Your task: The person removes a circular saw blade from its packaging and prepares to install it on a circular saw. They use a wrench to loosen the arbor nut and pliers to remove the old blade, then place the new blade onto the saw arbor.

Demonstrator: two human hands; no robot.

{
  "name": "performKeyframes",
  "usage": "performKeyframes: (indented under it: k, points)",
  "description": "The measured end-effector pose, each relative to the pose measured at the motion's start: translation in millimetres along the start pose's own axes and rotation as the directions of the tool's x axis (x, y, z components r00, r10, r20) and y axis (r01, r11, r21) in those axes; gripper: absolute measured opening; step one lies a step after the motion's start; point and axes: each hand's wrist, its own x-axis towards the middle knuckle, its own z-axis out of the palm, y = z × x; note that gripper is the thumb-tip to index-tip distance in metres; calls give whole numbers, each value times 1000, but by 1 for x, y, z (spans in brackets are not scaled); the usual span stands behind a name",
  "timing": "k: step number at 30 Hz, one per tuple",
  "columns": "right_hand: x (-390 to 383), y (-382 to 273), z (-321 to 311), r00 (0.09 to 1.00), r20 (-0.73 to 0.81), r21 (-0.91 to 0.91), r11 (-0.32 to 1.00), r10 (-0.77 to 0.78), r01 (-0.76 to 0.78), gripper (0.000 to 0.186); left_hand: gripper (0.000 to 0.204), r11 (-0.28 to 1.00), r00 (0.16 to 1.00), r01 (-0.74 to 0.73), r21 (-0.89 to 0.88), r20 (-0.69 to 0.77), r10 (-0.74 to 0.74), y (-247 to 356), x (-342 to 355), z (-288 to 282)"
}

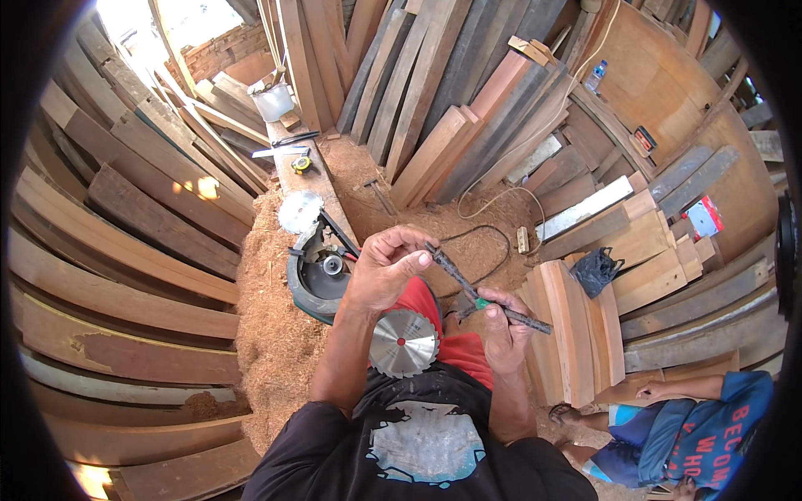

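Both my hands hold a thin dark rod-like thing (454, 273) with a green band near its middle, slanting down to the right; its exact kind cannot be made out. My left hand (388, 265) pinches its upper end between thumb and fingers. Near the green band, my right hand (504, 332) closes around the lower part, and the end sticks out past it. A toothed circular saw blade (403, 343) rests on my lap over red shorts. Left of my left forearm sits a circular saw (322, 275), tilted. Behind it lies a second saw blade (300, 212).
A plank (324, 194) bears a yellow tape measure (302, 164) and a white container (272, 102). Sawdust (271, 309) is heaped at left. A black cord (506, 243) loops ahead. Timber (159, 288) surrounds me; a black plastic bag (596, 271) and another person (702, 426) are at right.
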Motion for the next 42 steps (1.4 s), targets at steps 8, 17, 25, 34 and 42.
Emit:
performKeyframes:
  k: [8,17,25,34,42]
  points:
    - [-8,21,-6,995,-36,196,977,95,-87,23,28,995,999,44,94,10,-46,2,-2,5]
    - [-10,18,-7,987,-32,194,969,160,-151,25,28,996,997,49,74,50,-53,-2,-2,3]
    - [-9,24,-7,989,-49,173,976,141,-130,32,23,996,997,67,64,35,-69,-2,-4,4]
    - [-8,18,-3,977,-51,216,958,207,-192,31,32,998,999,39,-57,-21,-41,-2,-4,11]
    - [-3,21,5,983,-21,226,958,184,-175,27,40,997,998,41,62,38,-44,-3,-8,-12]
